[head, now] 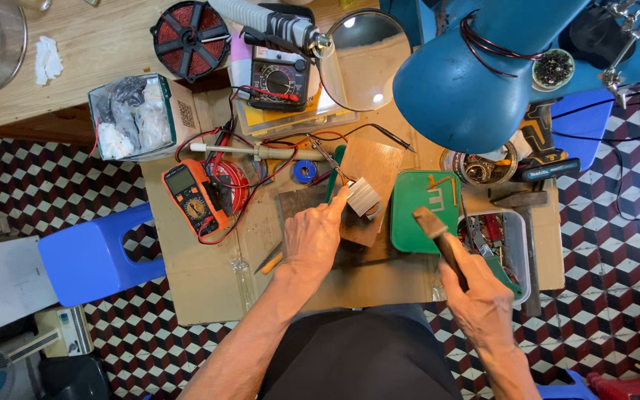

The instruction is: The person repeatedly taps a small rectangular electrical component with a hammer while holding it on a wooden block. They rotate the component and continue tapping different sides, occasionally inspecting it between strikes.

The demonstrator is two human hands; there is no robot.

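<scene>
The left hand (312, 237) presses its fingertips on a small ribbed metal block (363, 196), which sits on a wooden board (370, 167) in the middle of the cardboard-covered table (209, 289). That grip is no clasp; the fingers only pin the block from its near-left side. The right hand (483, 300) is closed around the dark handle of a wooden-handled tool (438, 237), whose long axis runs from the hand up and left, its pale end pointing toward the block over a green tray (409, 222). The block lies up and left of the right hand, well apart from it; the left hand is the nearer. An orange multimeter (190, 196) lies left of the block.
</scene>
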